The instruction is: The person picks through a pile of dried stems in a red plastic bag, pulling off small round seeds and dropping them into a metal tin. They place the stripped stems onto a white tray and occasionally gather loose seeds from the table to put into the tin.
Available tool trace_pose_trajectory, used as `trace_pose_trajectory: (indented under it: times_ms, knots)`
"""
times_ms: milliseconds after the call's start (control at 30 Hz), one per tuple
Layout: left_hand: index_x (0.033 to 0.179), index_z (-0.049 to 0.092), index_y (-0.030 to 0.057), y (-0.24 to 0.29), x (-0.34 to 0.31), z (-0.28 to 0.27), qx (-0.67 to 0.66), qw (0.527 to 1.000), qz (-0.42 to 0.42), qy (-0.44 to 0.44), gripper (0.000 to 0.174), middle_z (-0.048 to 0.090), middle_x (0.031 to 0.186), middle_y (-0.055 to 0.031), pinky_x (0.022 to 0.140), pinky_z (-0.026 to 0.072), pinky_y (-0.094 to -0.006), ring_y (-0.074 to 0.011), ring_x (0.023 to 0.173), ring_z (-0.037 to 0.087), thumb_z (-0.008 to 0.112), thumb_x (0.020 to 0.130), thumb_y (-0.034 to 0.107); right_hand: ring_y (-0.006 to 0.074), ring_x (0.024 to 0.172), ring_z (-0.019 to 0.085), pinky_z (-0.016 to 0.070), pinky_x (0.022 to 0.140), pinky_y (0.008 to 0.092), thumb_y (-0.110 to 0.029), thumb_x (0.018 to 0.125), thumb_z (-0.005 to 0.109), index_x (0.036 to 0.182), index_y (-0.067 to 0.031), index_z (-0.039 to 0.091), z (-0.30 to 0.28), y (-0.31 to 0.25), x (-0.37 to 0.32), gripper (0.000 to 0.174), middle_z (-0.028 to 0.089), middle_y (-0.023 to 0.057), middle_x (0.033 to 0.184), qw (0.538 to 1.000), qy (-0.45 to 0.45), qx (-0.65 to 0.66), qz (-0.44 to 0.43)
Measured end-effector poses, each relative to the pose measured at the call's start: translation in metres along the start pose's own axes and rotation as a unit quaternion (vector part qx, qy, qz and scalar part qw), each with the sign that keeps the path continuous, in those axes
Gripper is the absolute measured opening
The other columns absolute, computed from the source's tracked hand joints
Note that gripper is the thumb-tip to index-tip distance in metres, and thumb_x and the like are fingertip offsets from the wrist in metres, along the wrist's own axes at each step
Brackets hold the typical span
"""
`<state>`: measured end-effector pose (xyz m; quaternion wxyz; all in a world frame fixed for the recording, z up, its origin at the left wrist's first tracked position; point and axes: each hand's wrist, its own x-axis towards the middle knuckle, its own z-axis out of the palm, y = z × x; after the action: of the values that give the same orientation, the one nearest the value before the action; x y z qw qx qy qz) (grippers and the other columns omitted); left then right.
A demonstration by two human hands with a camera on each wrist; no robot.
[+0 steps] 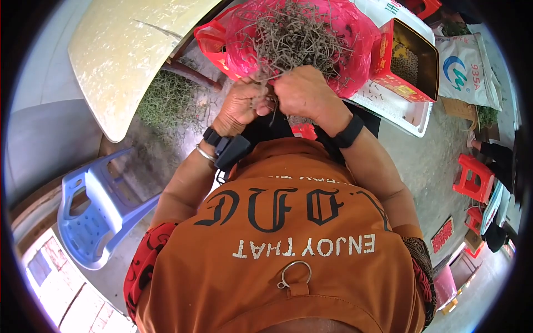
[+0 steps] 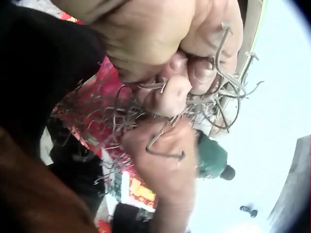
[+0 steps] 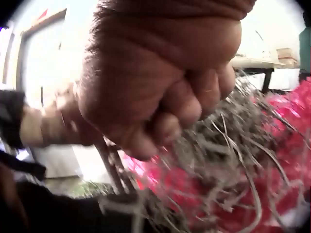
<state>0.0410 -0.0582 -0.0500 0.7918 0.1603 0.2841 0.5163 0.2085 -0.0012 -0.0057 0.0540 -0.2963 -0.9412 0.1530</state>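
In the head view the left hand [image 1: 241,104] grips a small bunch of thin dried stems [image 2: 221,97], its fingers curled and the stem ends sticking out past them. Close against it, the right hand [image 1: 311,95] is curled, its fingertips pinching at the same stems; in the right wrist view its folded fingers [image 3: 181,102] face the camera. Both hands are at the near edge of a pink plastic bag [image 1: 361,33], which holds a tangled heap of dried stems [image 1: 297,41]. Exactly where the right fingertips meet the stems is partly hidden.
Right of the bag, a red box [image 1: 386,77] with small round pieces inside stands on a white foam tray [image 1: 413,119]. A pale tabletop [image 1: 127,61] is at upper left, with green stems [image 1: 169,100] on the floor below. A blue chair [image 1: 91,222] and red stools [image 1: 474,177] stand farther out.
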Motion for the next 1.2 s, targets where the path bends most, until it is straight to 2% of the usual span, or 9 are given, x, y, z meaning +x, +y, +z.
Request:
trace_pose_trajectory:
  times_ms: [100,233,333,500,600,733,900,1033,1200]
  knots:
    - [0.089,0.05,0.0046,0.021,0.002,-0.012,-0.004,0.999,0.022,0.027,0.013,0.045,0.061,0.0007,0.042,0.0325,-0.0236,-0.0111,0.045,0.041,0.055,0.077,0.004,0.0072,0.047,0.044,0.0392,0.045,0.0244,-0.007,0.068,0.053,0.059,0.0009,0.058,0.003,0.016,-0.003,0.013,0.047,0.0002,0.047,0.995,-0.076,-0.062,0.034]
    - [0.088,0.051,0.005,0.012,0.007,-0.023,-0.12,0.991,-0.016,-0.055,0.012,0.043,0.059,0.0017,0.042,0.0304,-0.0224,-0.0107,0.045,0.039,0.056,0.078,0.005,0.0087,0.048,0.047,0.0398,0.045,0.0246,-0.009,0.07,0.056,0.066,0.001,0.061,0.005,0.022,-0.015,0.012,0.052,0.0029,0.051,0.912,0.072,0.37,0.162]
    - [0.089,0.051,0.005,0.009,0.01,-0.022,-0.163,0.981,-0.03,-0.098,0.012,0.041,0.057,0.0021,0.042,0.029,-0.0221,-0.0102,0.045,0.036,0.056,0.078,0.007,0.008,0.049,0.047,0.0382,0.044,0.0241,-0.011,0.073,0.057,0.072,0.0013,0.062,-0.001,0.012,-0.012,0.013,0.054,0.0033,0.056,0.651,0.08,0.729,0.195]
    - [0.095,0.052,0.0037,0.006,0.007,-0.014,-0.106,0.993,-0.007,-0.056,0.019,0.045,0.059,0.0007,0.044,0.0322,-0.0227,-0.011,0.05,0.04,0.058,0.079,0.012,0.0084,0.052,0.049,0.0403,0.046,0.0241,-0.012,0.075,0.058,0.075,0.0015,0.061,0.009,-0.002,-0.005,0.014,0.056,0.0037,0.06,0.688,0.064,0.692,0.209]
    - [0.098,0.052,0.0029,0.006,0.007,0.005,-0.057,0.998,-0.008,-0.003,0.023,0.051,0.064,-0.0015,0.046,0.0373,-0.0242,-0.0126,0.054,0.047,0.059,0.079,0.013,0.017,0.054,0.059,0.0455,0.051,0.0277,-0.014,0.072,0.056,0.069,-0.0003,0.063,0.009,-0.012,0.003,0.016,0.061,0.0116,0.059,0.883,0.137,0.419,0.162]
    - [0.1,0.053,0.0023,0.006,0.002,0.016,-0.008,0.997,-0.002,0.075,0.026,0.058,0.074,-0.0057,0.049,0.0444,-0.0278,-0.0156,0.06,0.056,0.06,0.077,0.01,0.0205,0.057,0.061,0.0482,0.056,0.0297,-0.017,0.071,0.057,0.07,-0.0008,0.064,-0.004,-0.014,0.012,0.018,0.063,0.0126,0.063,0.931,0.016,0.343,0.126]
    - [0.093,0.054,0.0025,0.003,0.002,0.003,0.006,0.999,0.029,0.035,0.019,0.059,0.075,-0.0079,0.045,0.0463,-0.0287,-0.0171,0.055,0.056,0.056,0.075,0.002,0.0164,0.063,0.063,0.0477,0.058,0.0259,-0.014,0.072,0.059,0.071,0.0007,0.063,0.017,-0.008,0.009,0.015,0.064,0.0123,0.066,0.933,0.006,0.355,0.059]
    - [0.087,0.054,0.0024,-0.003,-0.003,-0.001,0.033,0.999,0.031,0.015,0.016,0.057,0.068,-0.0067,0.042,0.0445,-0.0272,-0.0158,0.048,0.052,0.053,0.072,-0.002,0.0201,0.059,0.061,0.0464,0.058,0.0274,-0.016,0.069,0.06,0.067,0.0002,0.063,0.03,0.003,0.004,0.016,0.062,0.0127,0.062,0.854,0.019,0.52,0.031]
    - [0.081,0.054,0.0025,-0.009,-0.003,-0.016,0.059,0.998,0.021,-0.023,0.013,0.052,0.061,-0.0044,0.04,0.041,-0.0265,-0.013,0.042,0.046,0.053,0.069,-0.003,0.0162,0.052,0.056,0.0425,0.053,0.0289,-0.013,0.071,0.057,0.064,0.0007,0.061,0.021,0.007,0.003,0.015,0.058,0.0099,0.056,0.954,-0.076,0.281,-0.071]
